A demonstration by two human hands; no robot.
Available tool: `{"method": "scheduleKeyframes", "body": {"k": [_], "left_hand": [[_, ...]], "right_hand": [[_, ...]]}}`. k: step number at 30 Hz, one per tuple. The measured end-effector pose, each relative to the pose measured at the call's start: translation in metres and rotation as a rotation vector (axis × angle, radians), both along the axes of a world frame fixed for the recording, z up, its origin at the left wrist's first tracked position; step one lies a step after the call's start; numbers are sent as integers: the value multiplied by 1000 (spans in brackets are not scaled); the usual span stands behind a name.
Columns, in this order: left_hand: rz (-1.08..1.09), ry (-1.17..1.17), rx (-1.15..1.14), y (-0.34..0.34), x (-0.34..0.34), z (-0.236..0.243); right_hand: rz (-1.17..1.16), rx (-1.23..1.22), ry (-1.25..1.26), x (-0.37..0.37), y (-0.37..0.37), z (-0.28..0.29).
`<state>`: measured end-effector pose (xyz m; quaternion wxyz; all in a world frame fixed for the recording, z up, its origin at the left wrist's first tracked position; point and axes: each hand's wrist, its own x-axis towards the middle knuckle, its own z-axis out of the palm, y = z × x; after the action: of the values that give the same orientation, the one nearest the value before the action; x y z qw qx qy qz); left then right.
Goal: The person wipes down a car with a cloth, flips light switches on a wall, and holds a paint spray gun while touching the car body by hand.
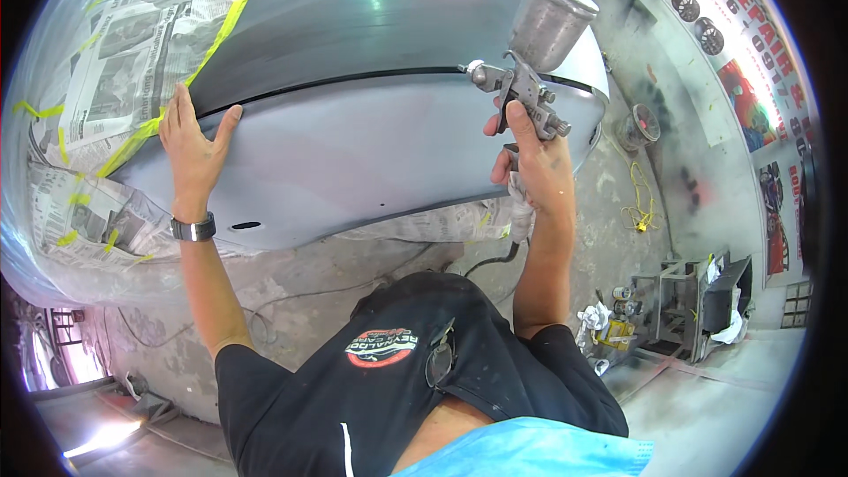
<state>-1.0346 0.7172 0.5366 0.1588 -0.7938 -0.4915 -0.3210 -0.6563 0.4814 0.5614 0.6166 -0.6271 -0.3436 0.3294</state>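
A metal spray gun (521, 93) with a silver paint cup (552, 22) on top is gripped in my right hand (543, 163). Its nozzle points left, over the grey car panel (353, 150). From the wrapped lower end of its handle a dark hose (495, 261) runs down. My left hand (196, 146) has its fingers stretched out and thumb apart, by the panel's left side. Its fingertips reach the yellow masking tape (221, 31) that edges the newspaper masking (124, 71). A black gap (353, 78) runs between the panel and the darker glossy surface (353, 18) beyond.
Newspaper also hangs under the panel. A hose (300, 300) trails over the concrete floor (609, 238). To the right are a fan (640, 126), a yellow cord (642, 203), a metal stand (680, 300) and several cans (625, 307). A printed banner (751, 44) covers the right wall.
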Motion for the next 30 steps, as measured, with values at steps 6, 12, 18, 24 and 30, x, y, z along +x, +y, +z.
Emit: {"method": "scheduleKeyframes", "body": {"k": [6, 12, 18, 24, 30], "left_hand": [[-15, 8, 25, 1, 0, -3], [-6, 3, 28, 4, -3, -2], [-19, -38, 18, -2, 1, 2], [-60, -105, 6, -2, 0, 1], [-76, -227, -145, -15, -6, 12]], "right_hand": [[4, -13, 7, -3, 2, -2], [67, -18, 6, -17, 4, 6], [165, -21, 14, -46, 21, 9], [305, -22, 24, -90, 40, 19], [429, -20, 3, -139, 69, 24]]}}
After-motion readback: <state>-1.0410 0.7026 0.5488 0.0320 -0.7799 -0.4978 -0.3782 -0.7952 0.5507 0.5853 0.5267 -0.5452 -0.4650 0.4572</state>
